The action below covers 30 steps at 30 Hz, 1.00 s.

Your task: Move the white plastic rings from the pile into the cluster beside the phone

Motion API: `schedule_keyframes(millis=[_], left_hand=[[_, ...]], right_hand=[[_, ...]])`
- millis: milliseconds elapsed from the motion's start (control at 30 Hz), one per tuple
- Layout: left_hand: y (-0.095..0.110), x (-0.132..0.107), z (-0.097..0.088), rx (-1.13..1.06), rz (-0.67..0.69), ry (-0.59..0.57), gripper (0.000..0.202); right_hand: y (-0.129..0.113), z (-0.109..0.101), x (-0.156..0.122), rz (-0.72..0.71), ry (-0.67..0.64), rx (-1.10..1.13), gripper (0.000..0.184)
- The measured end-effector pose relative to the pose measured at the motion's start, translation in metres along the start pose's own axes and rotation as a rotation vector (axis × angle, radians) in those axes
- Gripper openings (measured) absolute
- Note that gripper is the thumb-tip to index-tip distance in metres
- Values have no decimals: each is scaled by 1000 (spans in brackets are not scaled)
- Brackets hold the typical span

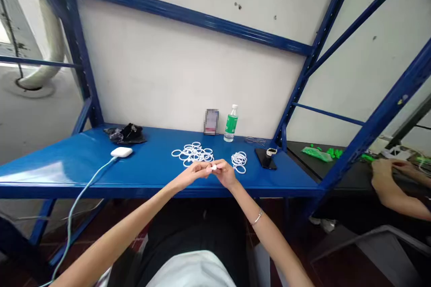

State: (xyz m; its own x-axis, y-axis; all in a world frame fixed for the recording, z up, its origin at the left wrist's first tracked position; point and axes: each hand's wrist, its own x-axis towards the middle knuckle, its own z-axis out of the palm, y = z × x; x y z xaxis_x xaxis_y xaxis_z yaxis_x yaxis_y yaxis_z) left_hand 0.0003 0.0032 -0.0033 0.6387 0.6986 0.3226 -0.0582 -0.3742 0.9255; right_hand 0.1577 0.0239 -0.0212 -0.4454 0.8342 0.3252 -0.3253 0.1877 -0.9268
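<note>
In the head view, the left hand (191,174) and the right hand (225,174) met just above the front part of the blue desk (67,161); their fingers were pinched together on a small white piece (213,168), which looked like one of the rings, though it was too small to tell for sure. Judging by the layout, the work seemed partly done: a loose spread of white rings (193,152) lay just beyond the hands, and a tighter small pile of rings (239,161) lay to the right; which heap was finished I could not tell.

For room: the desk's front edge ran just under the wrists; a white charger (121,152) with its cable sat well to the left, a black phone (266,158) near the right pile, a green-labelled bottle (231,123) at the back wall; blue frame posts (370,130) closed the right side, beyond which another person's hand (382,172) worked at a separate table.
</note>
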Motion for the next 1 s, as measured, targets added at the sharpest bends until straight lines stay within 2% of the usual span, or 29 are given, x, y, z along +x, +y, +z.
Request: schedule_keyframes(millis=[167, 233, 333, 367, 433, 533, 633, 733, 800, 933, 1000], left_hand=[[-16, 6, -3, -181, 72, 85, 46], [-16, 6, -4, -186, 74, 105, 42], [-12, 4, -11, 102, 83, 127, 25], [-12, 2, -16, 246, 104, 136, 27], [-15, 1, -26, 531, 151, 139, 36], [-28, -1, -43, 828, 187, 84, 33], [-43, 0, -51, 961, 173, 20, 28], [-51, 2, -50, 1007, 137, 25, 28], [-53, 3, -46, 1015, 134, 45, 29], [-50, 5, -40, 904, 163, 93, 29], [-47, 6, -37, 783, 137, 135, 27]], right_hand=[[5, 0, 2, -1, 10, 177, 37], [1, -3, 3, 11, 13, 160, 35], [-14, -14, 3, -29, 45, -124, 26], [-21, -20, 2, -60, 90, -248, 23], [-36, -35, 0, -133, 237, -486, 22], [-54, -64, -6, -231, 505, -852, 26], [-57, -90, -10, -157, 631, -1225, 26], [-47, -104, -12, 52, 601, -1471, 21], [-40, -106, -11, 137, 565, -1572, 17], [-37, -95, -8, 94, 567, -1589, 15], [-39, -83, -7, 15, 455, -1445, 17]])
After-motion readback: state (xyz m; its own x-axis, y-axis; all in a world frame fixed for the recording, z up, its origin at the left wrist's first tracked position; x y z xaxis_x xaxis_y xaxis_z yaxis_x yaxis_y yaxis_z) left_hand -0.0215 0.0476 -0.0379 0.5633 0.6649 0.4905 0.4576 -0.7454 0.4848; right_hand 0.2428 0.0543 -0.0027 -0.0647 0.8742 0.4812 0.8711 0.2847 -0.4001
